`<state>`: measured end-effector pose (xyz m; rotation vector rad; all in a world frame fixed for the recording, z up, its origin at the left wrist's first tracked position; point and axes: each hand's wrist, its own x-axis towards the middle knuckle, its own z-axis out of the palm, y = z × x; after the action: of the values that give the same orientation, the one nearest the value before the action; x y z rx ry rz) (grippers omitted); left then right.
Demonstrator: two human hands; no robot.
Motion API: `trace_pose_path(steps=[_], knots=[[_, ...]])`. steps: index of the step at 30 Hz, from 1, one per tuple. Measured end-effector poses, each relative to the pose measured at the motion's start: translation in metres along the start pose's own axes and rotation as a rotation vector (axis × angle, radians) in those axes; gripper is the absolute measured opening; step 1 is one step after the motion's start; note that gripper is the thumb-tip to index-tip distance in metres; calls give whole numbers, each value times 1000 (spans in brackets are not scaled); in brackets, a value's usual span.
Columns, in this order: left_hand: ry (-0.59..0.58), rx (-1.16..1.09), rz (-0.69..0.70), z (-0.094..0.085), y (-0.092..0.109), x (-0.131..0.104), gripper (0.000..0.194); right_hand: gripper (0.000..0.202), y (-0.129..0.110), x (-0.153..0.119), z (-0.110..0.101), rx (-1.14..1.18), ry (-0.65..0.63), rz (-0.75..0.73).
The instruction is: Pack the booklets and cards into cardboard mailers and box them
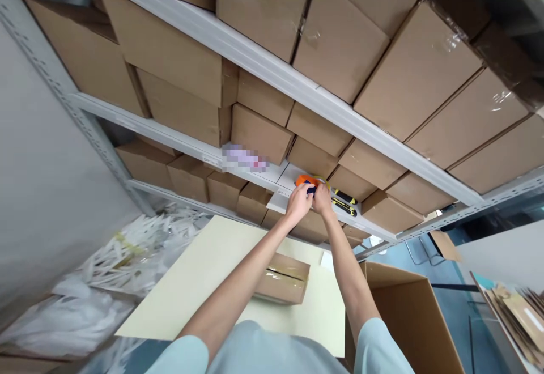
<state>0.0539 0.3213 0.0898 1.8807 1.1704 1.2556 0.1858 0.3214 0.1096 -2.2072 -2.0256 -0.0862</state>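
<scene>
Both my arms reach forward to the middle metal shelf [280,177]. My left hand [300,201] and my right hand [322,197] are close together at its edge, fingers closed around a small dark blue object [311,189]. What it is cannot be made out. Just behind the hands lies an orange item [306,179]. Yellow-and-black handled tools [345,196] rest on the shelf right of my right hand. Below my forearms, a taped cardboard box [283,286] sits on a pale yellow board [191,283].
Cardboard boxes [259,11] fill the shelves ahead. White shredded packing material [148,238] and plastic bags [68,317] lie at the left. A large open carton [414,317] stands at the lower right, with flat cardboard pieces [521,311] beyond it.
</scene>
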Motion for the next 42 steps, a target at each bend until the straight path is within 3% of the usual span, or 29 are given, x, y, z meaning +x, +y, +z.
trace_pose_path(steps=[7, 10, 12, 15, 18, 21, 26, 29, 33, 37, 42], knots=[[37, -53, -70, 5, -19, -36, 34, 48, 3, 13, -1, -32, -74, -23], [25, -109, -118, 0, -26, -59, 31, 49, 8, 3, 0, 35, -57, -31], [25, -174, -130, -10, -28, -85, 31, 50, 8, -20, 9, 241, 16, -11], [51, -242, -133, -33, -23, -133, 29, 53, -5, -80, 32, 782, 105, 43], [63, -195, -160, -58, -7, -175, 27, 58, -32, -148, 47, 1265, 44, 99], [50, -119, -203, -77, 9, -202, 25, 60, -60, -197, 46, 1476, -26, 172], [70, -118, -148, -96, 24, -231, 21, 58, -77, -230, 40, 1618, -185, 191], [30, -103, -143, -108, 22, -242, 18, 58, -78, -242, 45, 1608, -270, 205], [-30, -46, -197, -131, 16, -241, 19, 61, -76, -264, 53, 1427, -247, 166], [-36, -78, -211, -160, 24, -224, 37, 54, -66, -283, 51, 1221, -295, -18], [-196, -40, -91, -187, 46, -203, 31, 32, -48, -290, 40, 947, -212, -262]])
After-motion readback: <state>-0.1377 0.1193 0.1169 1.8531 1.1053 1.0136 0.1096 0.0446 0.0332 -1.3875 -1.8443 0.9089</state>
